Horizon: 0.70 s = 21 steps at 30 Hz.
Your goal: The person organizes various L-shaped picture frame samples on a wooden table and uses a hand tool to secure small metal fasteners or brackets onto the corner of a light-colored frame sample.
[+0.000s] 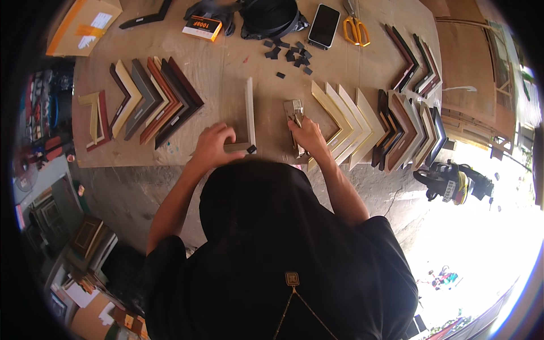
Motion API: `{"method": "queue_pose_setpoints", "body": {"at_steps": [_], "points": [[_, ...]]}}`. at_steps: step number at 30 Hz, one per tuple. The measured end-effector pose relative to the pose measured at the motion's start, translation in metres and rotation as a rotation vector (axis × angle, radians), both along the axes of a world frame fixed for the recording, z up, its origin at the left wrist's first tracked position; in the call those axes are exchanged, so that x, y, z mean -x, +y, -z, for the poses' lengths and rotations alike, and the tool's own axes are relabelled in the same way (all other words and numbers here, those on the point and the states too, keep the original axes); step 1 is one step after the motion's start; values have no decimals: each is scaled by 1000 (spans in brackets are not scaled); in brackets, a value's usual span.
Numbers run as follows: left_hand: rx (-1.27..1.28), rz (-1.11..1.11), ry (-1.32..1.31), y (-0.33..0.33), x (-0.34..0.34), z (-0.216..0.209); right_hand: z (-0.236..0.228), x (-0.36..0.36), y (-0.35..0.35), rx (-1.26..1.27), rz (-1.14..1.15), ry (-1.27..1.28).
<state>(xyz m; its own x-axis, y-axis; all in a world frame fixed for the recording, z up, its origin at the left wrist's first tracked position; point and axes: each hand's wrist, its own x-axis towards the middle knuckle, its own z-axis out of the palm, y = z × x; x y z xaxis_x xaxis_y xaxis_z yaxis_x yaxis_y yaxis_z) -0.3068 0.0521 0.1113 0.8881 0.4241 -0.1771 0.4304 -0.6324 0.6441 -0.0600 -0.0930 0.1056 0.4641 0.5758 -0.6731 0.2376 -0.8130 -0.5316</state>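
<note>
A pale L-shaped picture-frame corner sample (250, 113) lies on the table in front of me. My left hand (212, 144) is at the left end of its near arm, fingers curled round that arm. On the sample's corner sits a small black square piece (252, 149). To the right, my right hand (307, 136) grips a metal stapler (294, 106), its fingers wrapped over the tool, which rests on the table. Several loose black square pieces (292, 55) are scattered farther off.
Rows of frame corner samples stand left (153, 105) and right (345, 122). At the far side are an orange-and-white box (202, 28), a black bag (271, 20), a phone (324, 26), orange-handled scissors (356, 31) and a cardboard box (85, 25). The table's near edge (130, 166) runs before me.
</note>
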Motion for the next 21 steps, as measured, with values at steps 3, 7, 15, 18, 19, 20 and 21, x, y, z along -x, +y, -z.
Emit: {"method": "queue_pose_setpoints", "body": {"at_steps": [3,7,15,18,19,20,21], "points": [[-81,-83,-210,20,-64,-4,10,4,-4,43,20,-11],[-368,-54,-290,44,-160,50,20,15,-3,31,-44,-124],[-373,34,32,65,-210,95,-11,10,4,30,-56,-218],[-139,56,-10,78,-210,81,1,14,5,19,-28,-238],[8,-1,-50,82,-208,65,2,14,5,18,-11,-236],[157,-68,-86,84,-202,56,4,17,5,18,-3,-228],[291,-115,-182,91,-194,53,2,19,4,23,-7,-216]]}}
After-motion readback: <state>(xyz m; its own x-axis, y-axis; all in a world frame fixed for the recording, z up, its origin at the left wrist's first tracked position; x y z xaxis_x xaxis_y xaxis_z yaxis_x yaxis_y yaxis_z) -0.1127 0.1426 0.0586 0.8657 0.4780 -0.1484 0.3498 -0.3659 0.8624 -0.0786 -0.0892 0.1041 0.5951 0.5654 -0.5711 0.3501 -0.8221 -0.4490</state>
